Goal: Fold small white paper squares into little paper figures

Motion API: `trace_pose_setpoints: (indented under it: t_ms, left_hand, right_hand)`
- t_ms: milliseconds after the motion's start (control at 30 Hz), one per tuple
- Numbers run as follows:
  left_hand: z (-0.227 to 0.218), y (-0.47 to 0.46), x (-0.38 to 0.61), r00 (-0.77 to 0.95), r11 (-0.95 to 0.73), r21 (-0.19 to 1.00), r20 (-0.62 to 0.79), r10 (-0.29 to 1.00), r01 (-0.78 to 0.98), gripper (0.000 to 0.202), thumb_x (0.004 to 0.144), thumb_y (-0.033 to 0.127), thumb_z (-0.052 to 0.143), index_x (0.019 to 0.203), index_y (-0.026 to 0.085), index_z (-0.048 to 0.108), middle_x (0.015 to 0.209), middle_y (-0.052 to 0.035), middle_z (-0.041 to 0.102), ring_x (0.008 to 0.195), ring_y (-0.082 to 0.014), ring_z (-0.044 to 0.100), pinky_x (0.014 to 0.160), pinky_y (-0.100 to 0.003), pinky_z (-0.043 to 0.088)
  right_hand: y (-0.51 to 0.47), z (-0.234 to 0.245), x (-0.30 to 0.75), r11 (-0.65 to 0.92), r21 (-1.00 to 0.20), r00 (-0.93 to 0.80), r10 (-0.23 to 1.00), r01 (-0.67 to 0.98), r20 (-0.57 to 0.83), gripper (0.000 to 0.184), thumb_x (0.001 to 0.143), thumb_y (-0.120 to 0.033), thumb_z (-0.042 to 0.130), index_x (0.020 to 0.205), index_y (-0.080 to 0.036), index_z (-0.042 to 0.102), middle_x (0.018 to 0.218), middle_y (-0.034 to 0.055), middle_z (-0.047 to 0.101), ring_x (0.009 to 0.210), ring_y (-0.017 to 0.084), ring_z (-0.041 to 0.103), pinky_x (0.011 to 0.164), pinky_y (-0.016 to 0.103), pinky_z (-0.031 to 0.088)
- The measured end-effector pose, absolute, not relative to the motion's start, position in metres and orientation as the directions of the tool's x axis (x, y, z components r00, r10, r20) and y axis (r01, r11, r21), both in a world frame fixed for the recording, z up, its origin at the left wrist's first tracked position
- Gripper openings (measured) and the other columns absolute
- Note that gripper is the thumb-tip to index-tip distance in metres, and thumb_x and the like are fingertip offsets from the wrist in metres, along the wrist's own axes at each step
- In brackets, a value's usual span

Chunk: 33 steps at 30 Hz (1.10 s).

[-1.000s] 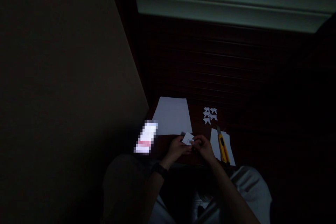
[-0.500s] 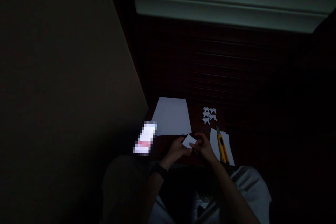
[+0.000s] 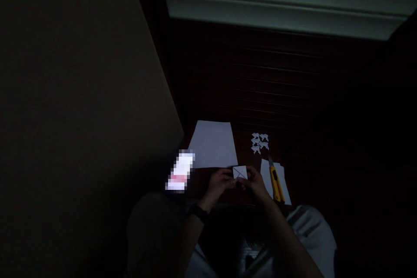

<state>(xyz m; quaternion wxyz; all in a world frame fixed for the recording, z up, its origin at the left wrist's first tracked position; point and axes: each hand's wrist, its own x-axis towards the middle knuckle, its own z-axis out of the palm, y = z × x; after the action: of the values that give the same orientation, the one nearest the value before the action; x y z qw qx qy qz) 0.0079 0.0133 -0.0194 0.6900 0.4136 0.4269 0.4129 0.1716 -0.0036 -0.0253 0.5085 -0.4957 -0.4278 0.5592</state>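
Observation:
A small white square of folded paper [image 3: 240,172], with crease or flap lines meeting near its middle, is held up between both hands over the dark table. My left hand [image 3: 220,182] grips its left edge, a dark band around the wrist. On the opposite edge, my right hand [image 3: 256,183] is closed, thumb toward the paper's lower side. The undersides of the fingers are hard to make out in the dim light. Just right of my right hand lies a yellow box cutter [image 3: 276,184] on some white paper [image 3: 266,176].
A large white sheet [image 3: 213,145] lies at the table's back left, beside a glowing, blurred-out phone-like screen [image 3: 180,171]. Several small folded paper shapes [image 3: 259,143] are grouped at the back right. A wall [image 3: 97,95] rises close on the left; dark slats [image 3: 260,74] stand behind.
The folded paper has turned from a diamond position to a square-on one, showing its flap lines more clearly. My right hand has shifted slightly along its edge.

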Motion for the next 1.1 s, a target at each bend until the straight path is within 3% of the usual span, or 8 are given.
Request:
trace_pose_setpoints:
  t_ms: [167,333,433,700,1100]
  left_hand:
    - [-0.019,0.012,0.006,0.250,0.316,0.910,-0.251,0.935,-0.269,0.042,0.057,0.028,0.075,0.091,0.011,0.057,0.076,-0.0092,0.067,0.068,-0.0199,0.064,0.065,-0.034,0.053]
    - [-0.020,0.013,0.005,0.292,0.357,0.883,-0.270,0.917,-0.306,0.043,0.056,0.027,0.076,0.090,0.010,0.057,0.077,-0.0104,0.066,0.070,-0.0217,0.065,0.069,-0.039,0.053]
    - [-0.022,0.014,0.004,0.317,0.367,0.876,-0.268,0.910,-0.312,0.040,0.056,0.026,0.076,0.088,0.009,0.058,0.078,-0.0106,0.066,0.071,-0.0215,0.065,0.071,-0.039,0.052]
    - [-0.029,0.015,0.006,0.287,0.344,0.893,-0.261,0.922,-0.291,0.037,0.058,0.028,0.075,0.086,0.008,0.062,0.082,-0.0114,0.067,0.070,-0.0201,0.065,0.071,-0.037,0.052]
    - [-0.029,0.015,0.005,0.304,0.379,0.888,-0.297,0.905,-0.260,0.037,0.053,0.029,0.077,0.081,0.008,0.066,0.077,-0.0101,0.069,0.066,-0.0197,0.065,0.071,-0.036,0.052]
  right_hand:
    - [-0.005,-0.018,0.169,-0.152,-0.980,-0.033,0.988,-0.132,-0.148,0.052,0.058,-0.031,0.072,0.104,-0.020,0.051,0.076,0.0014,0.063,0.051,0.013,0.055,0.043,0.022,0.044]
    - [-0.005,-0.009,0.168,-0.096,-0.982,-0.042,0.995,-0.163,-0.090,0.054,0.059,-0.027,0.072,0.108,-0.022,0.051,0.096,0.0049,0.061,0.072,0.018,0.059,0.053,0.025,0.049]
    - [-0.005,-0.006,0.169,-0.074,-0.976,-0.028,0.997,-0.203,-0.069,0.059,0.059,-0.025,0.072,0.112,-0.025,0.049,0.104,0.0051,0.058,0.075,0.018,0.058,0.054,0.026,0.049]
    - [-0.004,-0.013,0.171,-0.138,-0.969,-0.069,0.990,-0.203,-0.126,0.048,0.062,-0.029,0.070,0.106,-0.021,0.057,0.082,0.0021,0.062,0.067,0.016,0.056,0.057,0.029,0.049]
    - [-0.005,-0.015,0.169,-0.099,-0.990,-0.022,0.995,-0.101,-0.097,0.051,0.060,-0.031,0.071,0.108,-0.021,0.058,0.079,0.0012,0.063,0.060,0.014,0.055,0.053,0.025,0.046]
